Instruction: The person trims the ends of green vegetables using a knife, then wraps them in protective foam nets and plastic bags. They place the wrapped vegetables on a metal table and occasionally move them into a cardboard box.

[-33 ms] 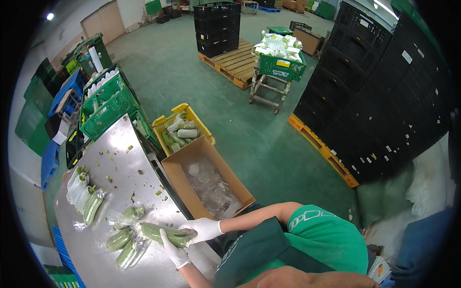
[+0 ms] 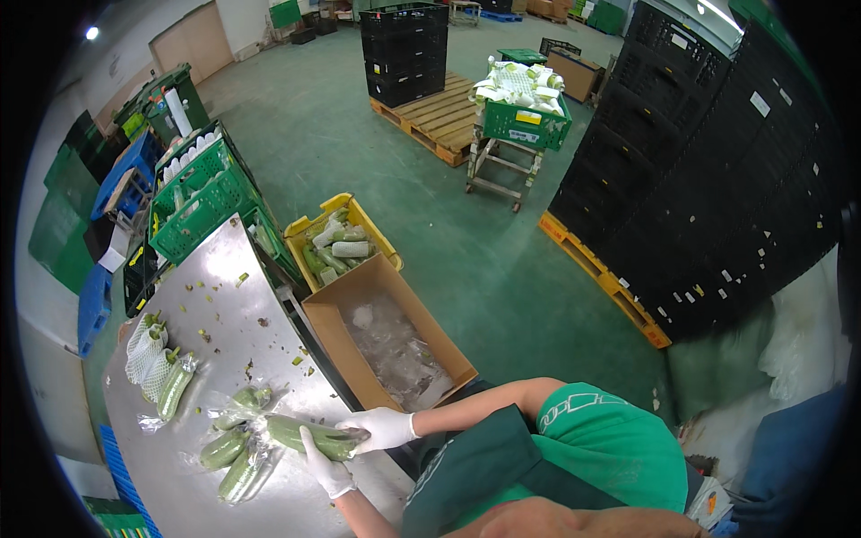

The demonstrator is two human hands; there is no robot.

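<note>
A green zucchini (image 2: 300, 435) in clear plastic film is held between my two white-gloved hands over the steel table (image 2: 260, 323). My right hand (image 2: 381, 429) closes round its right end. My left hand (image 2: 327, 468) grips it from the near side, with the thumb lying along the top. Just left of it lie several more zucchini in clear film, among them an upper one (image 2: 242, 403), a middle one (image 2: 224, 448) and a lower one (image 2: 242, 475). Farther left, a wrapped zucchini (image 2: 177, 390) rests against zucchini in white foam net sleeves (image 2: 148, 354).
Green trimmings (image 2: 242, 278) are scattered over the table. Beyond its edge stand an open cardboard box (image 2: 439, 345) with clear plastic inside, a yellow crate (image 2: 381, 238) of zucchini and green crates (image 2: 193, 215). Black crates (image 2: 664, 179) are stacked on a pallet at right.
</note>
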